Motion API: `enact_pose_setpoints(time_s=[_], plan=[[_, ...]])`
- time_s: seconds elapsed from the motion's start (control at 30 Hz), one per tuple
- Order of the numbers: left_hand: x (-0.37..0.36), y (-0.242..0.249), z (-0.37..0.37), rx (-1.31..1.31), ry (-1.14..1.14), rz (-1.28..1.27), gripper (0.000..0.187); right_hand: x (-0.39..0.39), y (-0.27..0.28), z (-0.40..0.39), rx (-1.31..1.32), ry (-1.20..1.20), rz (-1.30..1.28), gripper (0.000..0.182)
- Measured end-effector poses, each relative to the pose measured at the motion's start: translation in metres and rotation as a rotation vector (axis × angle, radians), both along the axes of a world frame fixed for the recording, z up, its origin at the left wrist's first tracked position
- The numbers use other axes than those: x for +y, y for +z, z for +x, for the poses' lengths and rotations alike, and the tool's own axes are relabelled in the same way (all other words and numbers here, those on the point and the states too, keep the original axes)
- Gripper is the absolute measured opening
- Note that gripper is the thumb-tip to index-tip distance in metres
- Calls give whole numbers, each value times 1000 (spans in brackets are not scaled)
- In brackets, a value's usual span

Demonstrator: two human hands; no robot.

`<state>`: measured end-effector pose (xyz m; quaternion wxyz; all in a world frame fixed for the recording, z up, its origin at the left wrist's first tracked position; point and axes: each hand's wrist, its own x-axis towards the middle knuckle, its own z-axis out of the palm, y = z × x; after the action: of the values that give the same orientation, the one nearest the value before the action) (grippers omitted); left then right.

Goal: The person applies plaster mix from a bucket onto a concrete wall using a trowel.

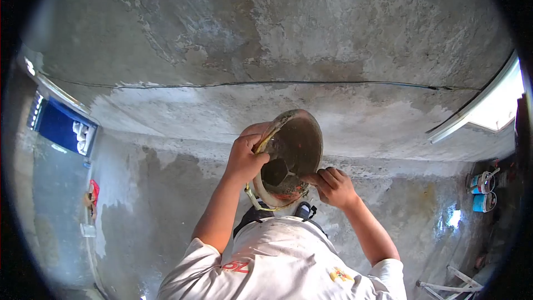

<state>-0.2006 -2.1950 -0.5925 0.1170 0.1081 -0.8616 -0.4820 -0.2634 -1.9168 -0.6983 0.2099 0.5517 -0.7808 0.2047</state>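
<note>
A round bucket, smeared with grey cement, is tilted in front of my body so that its inside shows. My left hand grips its left rim, with the thumb over the edge. At the lower right rim is my right hand, its fingers curled and pressed together at the bucket's edge. Some dark wet material lies low inside the bucket. A yellowish handle hangs under the left side of the rim.
Ahead is a patchy grey wall with a thin cable across it. Paint buckets stand at the right, above a white metal frame. A blue panel and a red object are at the left.
</note>
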Motion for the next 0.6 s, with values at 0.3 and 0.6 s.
enact_pose_setpoints(time_s=[0.3, 0.6], plan=[[-29, 13, 16, -114, 138, 326, 47, -20, -4, 9, -303, -87, -466, 46], [-62, 28, 4, 66, 140, 737, 44, -1, 68, -15, -97, -354, -609, 43]])
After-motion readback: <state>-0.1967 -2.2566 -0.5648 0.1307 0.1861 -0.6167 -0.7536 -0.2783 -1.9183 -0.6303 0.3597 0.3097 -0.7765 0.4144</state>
